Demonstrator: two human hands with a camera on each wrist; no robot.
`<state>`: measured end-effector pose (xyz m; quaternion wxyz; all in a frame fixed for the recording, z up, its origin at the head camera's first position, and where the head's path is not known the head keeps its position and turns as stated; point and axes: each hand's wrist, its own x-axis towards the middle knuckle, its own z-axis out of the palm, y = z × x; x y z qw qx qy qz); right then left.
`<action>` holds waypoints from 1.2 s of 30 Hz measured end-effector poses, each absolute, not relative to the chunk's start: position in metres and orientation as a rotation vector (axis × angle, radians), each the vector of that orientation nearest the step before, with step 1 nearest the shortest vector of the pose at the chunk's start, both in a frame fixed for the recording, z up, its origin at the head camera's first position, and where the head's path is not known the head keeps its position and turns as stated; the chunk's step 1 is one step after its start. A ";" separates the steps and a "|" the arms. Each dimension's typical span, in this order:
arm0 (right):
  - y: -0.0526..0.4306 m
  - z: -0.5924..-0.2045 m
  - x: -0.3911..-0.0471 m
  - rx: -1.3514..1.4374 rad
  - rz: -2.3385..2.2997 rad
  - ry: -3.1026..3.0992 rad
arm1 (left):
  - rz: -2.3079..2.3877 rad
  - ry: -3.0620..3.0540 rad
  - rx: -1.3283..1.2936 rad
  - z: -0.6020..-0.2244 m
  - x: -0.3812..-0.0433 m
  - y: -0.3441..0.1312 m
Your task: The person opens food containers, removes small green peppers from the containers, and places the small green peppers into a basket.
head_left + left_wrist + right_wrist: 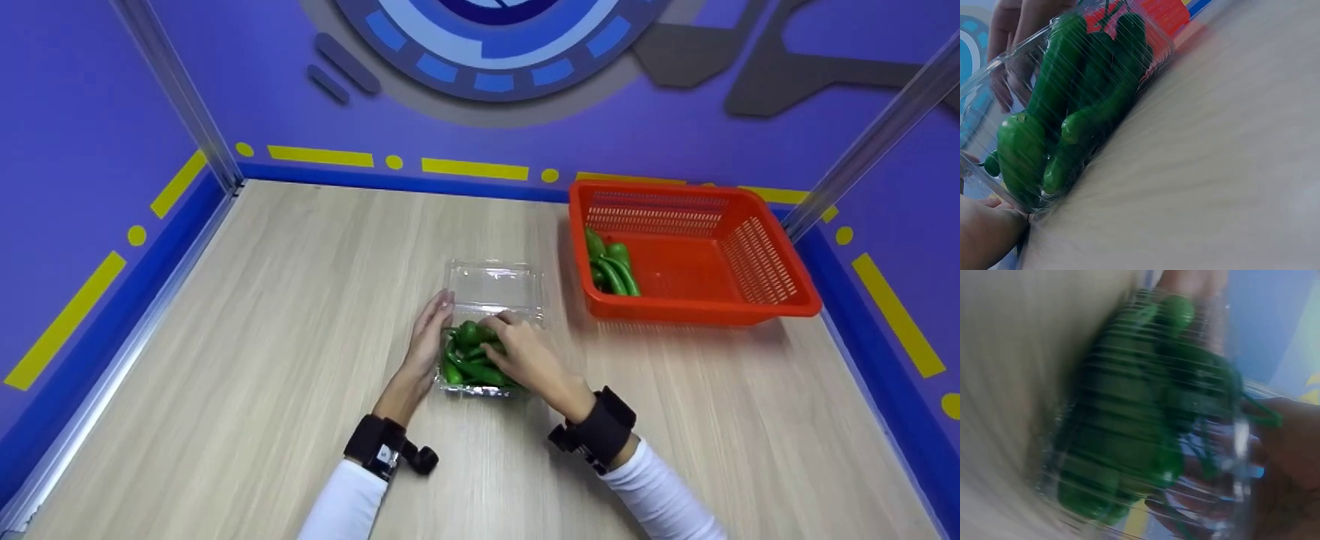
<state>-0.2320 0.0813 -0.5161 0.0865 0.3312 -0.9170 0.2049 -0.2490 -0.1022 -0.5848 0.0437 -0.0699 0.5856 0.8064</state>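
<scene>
In the head view a clear plastic clamshell box (480, 391) lies on the table with its lid (495, 288) folded back. Green peppers (476, 369) fill its base; through the wall they show as long, glossy pods (1100, 107), some with stems. My left hand (427, 341) rests along the box's left side, fingers straight against it. Over the right part of the box, my right hand (525, 356) reaches in among the peppers, thumb and fingers spread apart. Its fingers (1207, 495) show blurred through the clear wall in the right wrist view.
A red plastic basket (750, 309) with slotted walls stands to the right behind the box. Several green peppers (615, 271) lie at its left end. Blue panels (495, 139) with yellow marks border the wooden table (300, 315) at the back and both sides.
</scene>
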 end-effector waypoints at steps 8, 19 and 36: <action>0.080 -0.526 -0.236 0.934 0.471 -2.775 | 2.464 1.784 -0.234 -0.585 -0.249 -0.101; 0.086 -0.528 -0.238 1.037 0.561 -2.750 | 2.478 1.770 -0.225 -0.584 -0.248 -0.101; 0.091 -0.529 -0.243 1.051 0.701 -2.750 | 2.473 1.789 -0.208 -0.585 -0.249 -0.101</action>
